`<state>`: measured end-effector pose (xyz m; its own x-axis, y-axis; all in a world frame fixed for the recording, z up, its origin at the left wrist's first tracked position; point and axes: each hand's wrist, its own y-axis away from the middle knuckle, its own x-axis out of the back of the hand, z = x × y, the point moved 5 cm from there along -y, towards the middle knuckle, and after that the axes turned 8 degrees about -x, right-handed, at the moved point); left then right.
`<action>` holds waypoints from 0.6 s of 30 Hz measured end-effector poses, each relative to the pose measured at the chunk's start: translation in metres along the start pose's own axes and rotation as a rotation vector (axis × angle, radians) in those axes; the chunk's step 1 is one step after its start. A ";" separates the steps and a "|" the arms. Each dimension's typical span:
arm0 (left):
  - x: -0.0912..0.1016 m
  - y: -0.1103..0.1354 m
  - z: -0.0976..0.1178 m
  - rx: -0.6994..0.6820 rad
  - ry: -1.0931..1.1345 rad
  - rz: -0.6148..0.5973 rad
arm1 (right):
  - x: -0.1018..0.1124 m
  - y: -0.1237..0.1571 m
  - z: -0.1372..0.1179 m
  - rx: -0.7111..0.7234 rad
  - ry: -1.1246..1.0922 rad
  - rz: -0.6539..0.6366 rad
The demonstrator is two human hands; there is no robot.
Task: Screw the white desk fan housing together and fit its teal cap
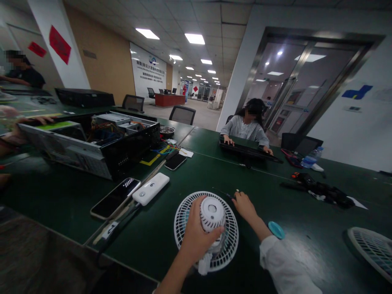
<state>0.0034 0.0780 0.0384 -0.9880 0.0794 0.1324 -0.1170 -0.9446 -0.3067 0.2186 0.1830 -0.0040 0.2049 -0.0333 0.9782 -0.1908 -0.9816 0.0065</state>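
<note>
A small white fan lies grille-down on the dark green table. My left hand is wrapped round its round white motor housing. My right hand rests on the table just beyond the fan, fingers curled on a thin dark tool I cannot make out clearly. A small teal disc lies to the right of my right forearm.
A white power bank and two phones lie at left. An open computer case stands behind them. A second fan grille sits at right. A person types at a keyboard across the table. Black cables lie right.
</note>
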 end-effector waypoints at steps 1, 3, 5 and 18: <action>0.000 -0.001 0.001 -0.011 -0.011 -0.019 | -0.002 -0.002 0.002 -0.013 -0.035 0.002; -0.001 -0.002 0.002 -0.026 -0.015 -0.056 | -0.001 -0.005 0.007 -0.027 -0.123 0.005; -0.001 -0.004 0.003 -0.029 -0.001 -0.068 | 0.004 -0.007 0.011 -0.031 -0.233 0.018; -0.005 -0.003 0.001 -0.027 -0.006 -0.050 | 0.118 0.048 -0.025 0.229 -1.175 0.410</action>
<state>0.0092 0.0806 0.0393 -0.9802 0.1248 0.1536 -0.1693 -0.9306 -0.3245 0.2100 0.1366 0.1167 0.9193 -0.3729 0.1254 -0.2963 -0.8659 -0.4030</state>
